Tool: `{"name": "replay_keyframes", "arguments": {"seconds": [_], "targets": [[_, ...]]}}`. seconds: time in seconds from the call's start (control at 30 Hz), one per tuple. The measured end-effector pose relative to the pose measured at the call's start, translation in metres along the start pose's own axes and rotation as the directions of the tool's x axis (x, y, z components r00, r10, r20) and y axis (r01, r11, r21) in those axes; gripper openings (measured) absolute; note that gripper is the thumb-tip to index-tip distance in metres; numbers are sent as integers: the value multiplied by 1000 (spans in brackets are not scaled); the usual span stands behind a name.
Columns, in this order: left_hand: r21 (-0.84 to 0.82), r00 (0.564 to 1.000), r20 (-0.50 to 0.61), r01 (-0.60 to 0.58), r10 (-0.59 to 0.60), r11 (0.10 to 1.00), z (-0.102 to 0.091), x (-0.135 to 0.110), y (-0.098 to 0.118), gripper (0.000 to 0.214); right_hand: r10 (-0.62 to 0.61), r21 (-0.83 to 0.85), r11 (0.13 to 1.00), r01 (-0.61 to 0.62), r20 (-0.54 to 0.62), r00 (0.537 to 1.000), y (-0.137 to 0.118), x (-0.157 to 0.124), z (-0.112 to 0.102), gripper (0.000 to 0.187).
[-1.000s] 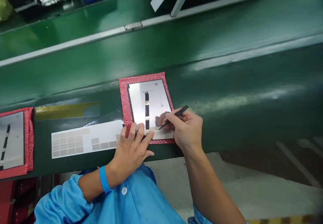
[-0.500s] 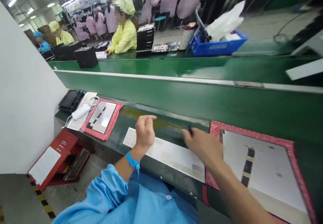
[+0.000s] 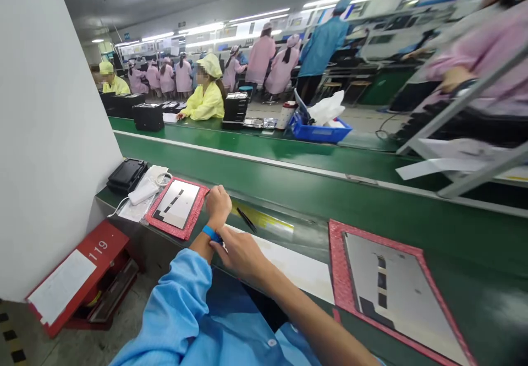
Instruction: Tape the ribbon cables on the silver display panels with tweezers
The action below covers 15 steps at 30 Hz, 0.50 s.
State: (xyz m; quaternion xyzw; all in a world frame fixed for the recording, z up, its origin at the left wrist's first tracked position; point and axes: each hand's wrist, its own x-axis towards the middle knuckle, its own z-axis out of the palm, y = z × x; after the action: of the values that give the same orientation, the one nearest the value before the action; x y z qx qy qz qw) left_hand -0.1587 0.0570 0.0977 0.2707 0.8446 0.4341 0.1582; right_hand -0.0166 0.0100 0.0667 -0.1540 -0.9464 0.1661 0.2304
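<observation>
My left hand (image 3: 218, 205) is curled closed at the right edge of a red foam pad (image 3: 193, 218), which carries a silver panel (image 3: 175, 203) with a black strip. A blue band circles that wrist. My right hand (image 3: 243, 253) lies back-up across the left wrist, over a white sticker sheet (image 3: 299, 271). Black tweezers (image 3: 246, 220) stick out from its top edge toward the belt, and its fingertips are hidden. A second silver panel (image 3: 396, 294) on a red foam pad (image 3: 336, 256) lies at the near right.
A green conveyor belt (image 3: 289, 184) runs beyond the bench. A black device (image 3: 127, 173) and a white cabled unit (image 3: 142, 192) sit at the far left by a white wall (image 3: 49, 135). A red box (image 3: 78, 267) stands on the floor. Several people work across the belt near a blue bin (image 3: 319, 129).
My view has swung up and left from the right-hand panel. The left hand has reached left to the other red pad. The right hand with the tweezers has come off the panel.
</observation>
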Motion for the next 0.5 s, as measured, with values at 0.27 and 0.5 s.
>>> {"name": "replay_keyframes", "arguments": {"seconds": [0.27, 0.5], "targets": [[150, 962, 187, -226, 197, 962, -13, -24, 27, 35, 103, -64, 992, -107, -61, 993, 50, 21, -32, 30], [225, 798, 305, -590, 519, 775, -51, -85, 23, 33, 385, 104, 922, -372, -148, 911, 50, 52, -56, 29]]}}
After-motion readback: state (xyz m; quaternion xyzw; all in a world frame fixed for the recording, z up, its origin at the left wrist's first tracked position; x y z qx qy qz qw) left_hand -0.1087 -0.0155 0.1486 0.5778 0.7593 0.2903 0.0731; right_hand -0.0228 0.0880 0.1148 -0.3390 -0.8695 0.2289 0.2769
